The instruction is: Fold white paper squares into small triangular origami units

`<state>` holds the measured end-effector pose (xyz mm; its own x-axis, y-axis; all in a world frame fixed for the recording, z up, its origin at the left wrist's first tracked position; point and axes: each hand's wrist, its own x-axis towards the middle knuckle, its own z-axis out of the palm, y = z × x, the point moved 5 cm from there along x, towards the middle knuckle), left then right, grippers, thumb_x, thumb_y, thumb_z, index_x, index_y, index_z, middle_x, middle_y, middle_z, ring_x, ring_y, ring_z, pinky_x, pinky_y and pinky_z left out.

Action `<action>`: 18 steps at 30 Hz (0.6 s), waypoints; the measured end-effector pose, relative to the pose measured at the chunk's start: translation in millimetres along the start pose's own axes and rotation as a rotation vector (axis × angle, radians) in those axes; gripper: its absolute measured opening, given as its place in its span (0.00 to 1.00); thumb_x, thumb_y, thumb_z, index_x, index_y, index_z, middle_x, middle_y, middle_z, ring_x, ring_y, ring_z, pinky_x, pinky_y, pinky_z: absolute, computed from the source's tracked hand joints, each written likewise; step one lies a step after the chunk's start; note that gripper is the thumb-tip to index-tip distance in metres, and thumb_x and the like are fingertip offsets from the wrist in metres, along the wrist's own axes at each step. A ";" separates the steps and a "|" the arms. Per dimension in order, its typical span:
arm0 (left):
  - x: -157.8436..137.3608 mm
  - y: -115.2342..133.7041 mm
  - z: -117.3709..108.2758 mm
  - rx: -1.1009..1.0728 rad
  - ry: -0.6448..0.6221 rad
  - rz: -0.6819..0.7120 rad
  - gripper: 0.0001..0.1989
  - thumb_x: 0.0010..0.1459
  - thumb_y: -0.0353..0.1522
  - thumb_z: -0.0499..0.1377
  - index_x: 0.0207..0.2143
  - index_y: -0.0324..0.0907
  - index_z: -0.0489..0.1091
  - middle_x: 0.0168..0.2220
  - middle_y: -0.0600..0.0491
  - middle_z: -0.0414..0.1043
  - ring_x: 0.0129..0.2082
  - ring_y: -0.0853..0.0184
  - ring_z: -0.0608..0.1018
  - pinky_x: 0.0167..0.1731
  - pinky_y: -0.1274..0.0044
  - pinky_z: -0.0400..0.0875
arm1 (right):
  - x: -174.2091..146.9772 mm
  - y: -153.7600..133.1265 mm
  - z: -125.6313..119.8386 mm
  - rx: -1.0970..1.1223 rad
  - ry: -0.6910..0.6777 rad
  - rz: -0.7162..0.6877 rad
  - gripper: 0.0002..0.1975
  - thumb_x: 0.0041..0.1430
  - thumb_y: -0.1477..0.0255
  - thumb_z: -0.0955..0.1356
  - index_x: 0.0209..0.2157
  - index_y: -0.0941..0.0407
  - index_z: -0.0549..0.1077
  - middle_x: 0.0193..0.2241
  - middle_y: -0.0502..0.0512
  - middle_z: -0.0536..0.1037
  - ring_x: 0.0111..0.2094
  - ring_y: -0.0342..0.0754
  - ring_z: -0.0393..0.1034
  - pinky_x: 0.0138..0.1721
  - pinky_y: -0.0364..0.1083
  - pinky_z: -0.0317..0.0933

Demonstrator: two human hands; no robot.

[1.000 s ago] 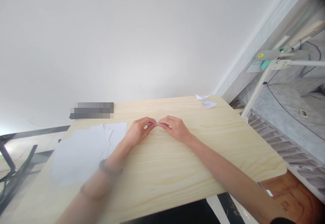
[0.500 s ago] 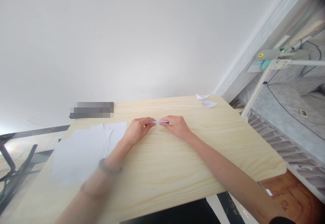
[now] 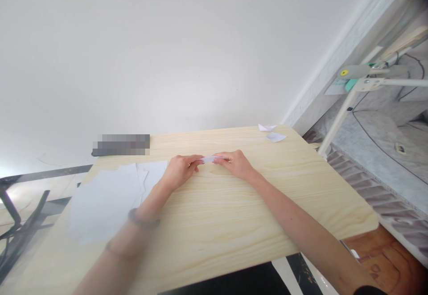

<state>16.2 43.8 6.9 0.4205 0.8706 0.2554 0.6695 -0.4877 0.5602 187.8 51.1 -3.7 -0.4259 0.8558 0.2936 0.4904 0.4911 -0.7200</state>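
A small piece of folded white paper (image 3: 208, 159) spans the gap between my two hands, just above the middle of the table. My left hand (image 3: 182, 170) pinches its left end between thumb and fingers. At the other end, my right hand (image 3: 236, 164) grips the paper the same way. The fingers cover both ends, so only the middle strip of the paper shows. Dark bands circle my left wrist.
White paper sheets (image 3: 107, 201) lie spread on the left of the wooden table (image 3: 214, 228). Two folded paper pieces (image 3: 276, 137) rest near the far right corner. A pixelated grey object (image 3: 122, 145) sits at the back left, by the wall (image 3: 200, 54). A white metal frame (image 3: 341, 121) stands to the right.
The paper has tilted, so more of its flat face shows between my hands. My right hand has shifted slightly to the right; both hands keep their pinch.
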 end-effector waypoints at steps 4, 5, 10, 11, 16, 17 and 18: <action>0.1 0.8 0.1 0.033 0.021 -0.039 0.13 0.55 0.36 0.50 0.35 0.43 0.72 0.22 0.55 0.73 0.19 0.72 0.70 0.22 0.82 0.62 | -0.1 -5.9 3.0 -0.013 0.030 -0.041 0.12 0.57 0.69 0.61 0.39 0.54 0.73 0.33 0.51 0.77 0.31 0.44 0.71 0.32 0.41 0.62; -0.6 1.4 0.6 0.009 0.013 -0.044 0.13 0.55 0.37 0.49 0.35 0.43 0.72 0.23 0.55 0.73 0.19 0.72 0.70 0.22 0.82 0.62 | -0.6 -6.6 4.0 -0.017 0.031 -0.049 0.12 0.57 0.69 0.61 0.39 0.54 0.73 0.33 0.51 0.77 0.31 0.44 0.71 0.32 0.41 0.62; -4.2 7.0 3.3 -0.139 -0.046 -0.009 0.14 0.55 0.38 0.49 0.36 0.43 0.71 0.32 0.54 0.74 0.23 0.72 0.70 0.24 0.81 0.64 | -4.1 -6.8 6.5 -0.005 0.031 -0.070 0.10 0.54 0.69 0.63 0.36 0.54 0.73 0.33 0.50 0.77 0.32 0.43 0.70 0.33 0.40 0.62; -4.4 8.4 3.8 -0.148 -0.049 0.007 0.14 0.55 0.38 0.49 0.35 0.43 0.71 0.33 0.54 0.74 0.24 0.71 0.71 0.25 0.81 0.65 | -4.6 -7.3 6.5 -0.007 0.033 -0.072 0.10 0.53 0.69 0.63 0.35 0.54 0.73 0.32 0.50 0.77 0.31 0.43 0.70 0.33 0.40 0.61; -2.8 11.0 4.8 -0.103 -0.022 0.053 0.14 0.55 0.38 0.50 0.33 0.43 0.72 0.32 0.53 0.74 0.26 0.70 0.72 0.26 0.81 0.64 | -5.6 -13.9 6.8 -0.008 0.029 -0.106 0.10 0.54 0.66 0.63 0.33 0.54 0.74 0.30 0.49 0.77 0.29 0.41 0.69 0.31 0.39 0.59; -2.4 10.6 4.4 -0.093 -0.009 0.055 0.13 0.55 0.39 0.50 0.32 0.42 0.72 0.31 0.53 0.74 0.26 0.70 0.72 0.26 0.81 0.64 | -5.4 -14.5 6.8 -0.006 0.028 -0.108 0.10 0.55 0.66 0.63 0.33 0.54 0.74 0.30 0.49 0.77 0.29 0.41 0.69 0.31 0.39 0.59; -2.1 9.9 4.0 -0.084 0.002 0.052 0.14 0.55 0.39 0.50 0.32 0.42 0.72 0.30 0.53 0.74 0.25 0.70 0.71 0.26 0.81 0.63 | -5.1 -14.5 6.7 -0.006 0.028 -0.104 0.11 0.55 0.66 0.63 0.33 0.54 0.74 0.30 0.48 0.77 0.29 0.41 0.69 0.31 0.39 0.59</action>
<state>24.4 36.9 8.7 0.4524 0.8442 0.2875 0.5929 -0.5255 0.6101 177.8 38.5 1.0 -0.4531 0.8043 0.3844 0.4495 0.5785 -0.6807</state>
